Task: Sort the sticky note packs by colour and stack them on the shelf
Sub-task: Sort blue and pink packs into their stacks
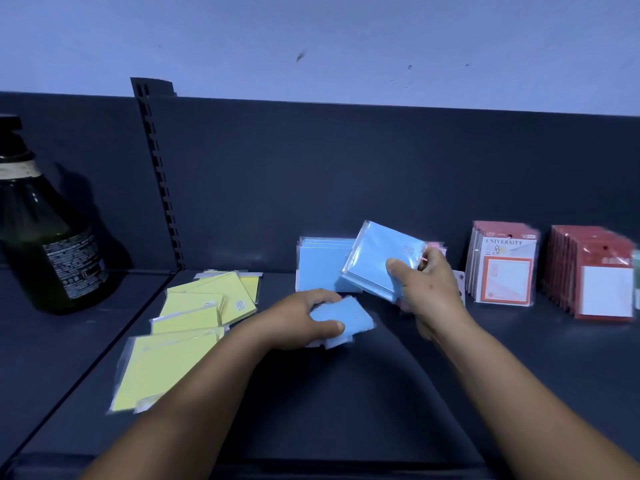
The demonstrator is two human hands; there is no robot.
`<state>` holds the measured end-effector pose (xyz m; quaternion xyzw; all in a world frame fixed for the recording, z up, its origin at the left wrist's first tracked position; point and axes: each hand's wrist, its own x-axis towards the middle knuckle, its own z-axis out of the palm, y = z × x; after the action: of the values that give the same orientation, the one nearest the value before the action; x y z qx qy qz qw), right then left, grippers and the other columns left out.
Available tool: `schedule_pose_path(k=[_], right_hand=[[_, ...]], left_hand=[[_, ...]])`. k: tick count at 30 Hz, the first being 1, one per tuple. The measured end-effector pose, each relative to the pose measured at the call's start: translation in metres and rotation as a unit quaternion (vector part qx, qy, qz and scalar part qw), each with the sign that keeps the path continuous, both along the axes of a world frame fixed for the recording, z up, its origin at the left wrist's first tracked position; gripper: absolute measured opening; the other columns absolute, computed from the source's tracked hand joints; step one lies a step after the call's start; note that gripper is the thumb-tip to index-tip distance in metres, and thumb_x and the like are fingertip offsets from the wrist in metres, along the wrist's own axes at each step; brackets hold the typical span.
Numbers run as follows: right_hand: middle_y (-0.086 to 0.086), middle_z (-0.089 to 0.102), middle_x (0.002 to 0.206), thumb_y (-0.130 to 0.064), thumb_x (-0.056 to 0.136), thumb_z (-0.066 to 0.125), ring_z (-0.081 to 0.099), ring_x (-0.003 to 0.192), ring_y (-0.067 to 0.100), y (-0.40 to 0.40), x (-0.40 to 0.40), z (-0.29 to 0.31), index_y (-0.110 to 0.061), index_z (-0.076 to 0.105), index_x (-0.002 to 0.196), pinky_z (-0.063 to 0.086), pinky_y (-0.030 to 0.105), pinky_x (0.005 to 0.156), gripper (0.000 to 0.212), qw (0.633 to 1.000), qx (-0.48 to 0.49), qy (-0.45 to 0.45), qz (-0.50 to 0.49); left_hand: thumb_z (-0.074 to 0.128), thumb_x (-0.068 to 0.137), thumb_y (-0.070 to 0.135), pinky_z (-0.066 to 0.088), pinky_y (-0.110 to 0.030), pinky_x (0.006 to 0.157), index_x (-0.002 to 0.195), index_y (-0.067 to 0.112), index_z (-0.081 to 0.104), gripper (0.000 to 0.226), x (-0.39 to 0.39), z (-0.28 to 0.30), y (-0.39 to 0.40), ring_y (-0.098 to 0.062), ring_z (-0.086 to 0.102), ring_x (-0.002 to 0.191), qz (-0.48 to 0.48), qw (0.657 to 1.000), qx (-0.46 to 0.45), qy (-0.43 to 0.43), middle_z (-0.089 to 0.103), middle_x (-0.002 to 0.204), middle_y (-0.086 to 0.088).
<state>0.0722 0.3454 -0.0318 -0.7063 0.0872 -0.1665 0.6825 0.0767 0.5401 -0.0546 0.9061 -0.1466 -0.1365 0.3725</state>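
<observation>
Dark shelf (346, 393): both hands grip blue packs, pink pack (437, 245) mostly hidden.

Blue pack (381, 258) in right hand (429, 289); another blue pack (346, 318) in left hand (301, 320)

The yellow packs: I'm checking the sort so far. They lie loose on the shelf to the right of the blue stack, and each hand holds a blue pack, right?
Not quite. The head view shows the yellow packs lying loose to the left of the blue stack, not the right. The left hand and right hand do each hold a blue pack.
</observation>
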Motion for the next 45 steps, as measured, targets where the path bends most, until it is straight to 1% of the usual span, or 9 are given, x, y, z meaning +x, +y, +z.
schedule_pose_path(k=[3, 8, 12, 18, 23, 26, 34, 39, 45], right_hand=[[-0.002, 0.064, 0.086, -0.016, 0.086, 0.064, 0.06, 0.07, 0.016, 0.002, 0.004, 0.002, -0.015, 0.051, 0.112, 0.043, 0.027, 0.059, 0.03, 1.0, -0.023, 0.006, 0.006], [0.004, 0.069, 0.101, -0.004, 0.085, 0.064, 0.067, 0.086, 0.02, 0.015, 0.01, -0.003, -0.013, 0.053, 0.114, 0.055, 0.037, 0.078, 0.032, 0.997, -0.021, 0.015, 0.072], [0.004, 0.07, 0.104, 0.001, 0.083, 0.062, 0.067, 0.09, 0.019, 0.026, 0.015, -0.005, -0.019, 0.055, 0.107, 0.054, 0.039, 0.083, 0.032, 0.986, -0.068, -0.007, 0.15], [0.001, 0.068, 0.088, -0.007, 0.082, 0.064, 0.062, 0.078, 0.017, 0.035, 0.025, -0.018, -0.026, 0.058, 0.095, 0.053, 0.036, 0.077, 0.024, 0.973, -0.196, 0.038, 0.114], [0.004, 0.067, 0.084, -0.014, 0.085, 0.061, 0.06, 0.074, 0.022, 0.034, 0.027, -0.027, -0.016, 0.059, 0.082, 0.047, 0.028, 0.063, 0.004, 0.941, -0.306, 0.108, 0.094], [0.006, 0.065, 0.077, -0.011, 0.081, 0.059, 0.058, 0.065, 0.024, 0.032, 0.033, -0.026, -0.016, 0.048, 0.066, 0.04, 0.024, 0.052, 0.019, 0.924, -0.354, 0.13, 0.069], [0.001, 0.063, 0.092, -0.012, 0.084, 0.061, 0.059, 0.083, 0.021, 0.032, 0.042, -0.024, -0.014, 0.055, 0.096, 0.039, 0.026, 0.065, 0.013, 0.911, -0.395, 0.115, 0.029], [0.005, 0.056, 0.09, -0.018, 0.085, 0.064, 0.057, 0.087, 0.026, 0.035, 0.041, -0.024, -0.011, 0.046, 0.095, 0.036, 0.026, 0.066, 0.022, 0.88, -0.448, 0.155, 0.028], [0.008, 0.068, 0.097, -0.019, 0.086, 0.063, 0.061, 0.083, 0.025, 0.037, 0.047, -0.028, -0.007, 0.059, 0.101, 0.047, 0.03, 0.069, 0.02, 0.889, -0.436, 0.138, 0.03]], left_hand=[[0.077, 0.072, 0.038, 0.05, -0.027, 0.09, 0.114, 0.044, 0.052, 0.049, -0.002, -0.001, 0.001, -0.008, 0.062, 0.1, -0.021, 0.999, -0.003, 0.029, 0.061, 0.115, 0.012], [0.065, 0.089, 0.032, 0.043, -0.017, 0.086, 0.148, 0.019, 0.022, 0.074, -0.003, 0.005, -0.005, -0.008, 0.053, 0.117, 0.063, 0.984, -0.168, 0.016, 0.048, 0.137, 0.005], [0.059, 0.092, 0.017, 0.049, -0.021, 0.081, 0.129, 0.022, 0.052, 0.038, 0.007, 0.01, -0.008, -0.002, 0.064, 0.091, 0.118, 0.958, -0.244, -0.091, 0.065, 0.104, 0.017], [0.063, 0.086, 0.017, 0.054, -0.031, 0.078, 0.092, 0.022, 0.057, 0.01, 0.022, -0.005, -0.005, -0.015, 0.065, 0.076, 0.199, 0.963, -0.127, -0.127, 0.061, 0.074, 0.012], [0.059, 0.09, 0.025, 0.052, -0.036, 0.086, 0.118, 0.015, 0.058, 0.03, 0.028, -0.013, -0.007, -0.023, 0.065, 0.094, 0.19, 0.976, -0.016, -0.108, 0.068, 0.108, -0.003], [0.062, 0.088, 0.023, 0.05, -0.037, 0.09, 0.128, 0.015, 0.052, 0.043, 0.035, -0.012, -0.014, -0.023, 0.061, 0.104, 0.204, 0.97, 0.02, -0.128, 0.063, 0.118, -0.005], [0.067, 0.087, 0.022, 0.046, -0.038, 0.092, 0.132, 0.007, 0.034, 0.058, 0.045, -0.009, -0.029, -0.031, 0.053, 0.113, 0.261, 0.955, 0.047, -0.13, 0.037, 0.132, -0.012], [0.065, 0.086, 0.024, 0.045, -0.035, 0.081, 0.122, 0.003, 0.043, 0.047, 0.052, -0.013, -0.03, -0.03, 0.056, 0.109, 0.242, 0.958, 0.093, -0.123, 0.058, 0.118, -0.015], [0.063, 0.087, 0.022, 0.05, -0.037, 0.081, 0.115, 0.006, 0.05, 0.035, 0.056, -0.019, -0.03, -0.029, 0.059, 0.102, 0.228, 0.959, 0.07, -0.154, 0.063, 0.11, -0.012]])
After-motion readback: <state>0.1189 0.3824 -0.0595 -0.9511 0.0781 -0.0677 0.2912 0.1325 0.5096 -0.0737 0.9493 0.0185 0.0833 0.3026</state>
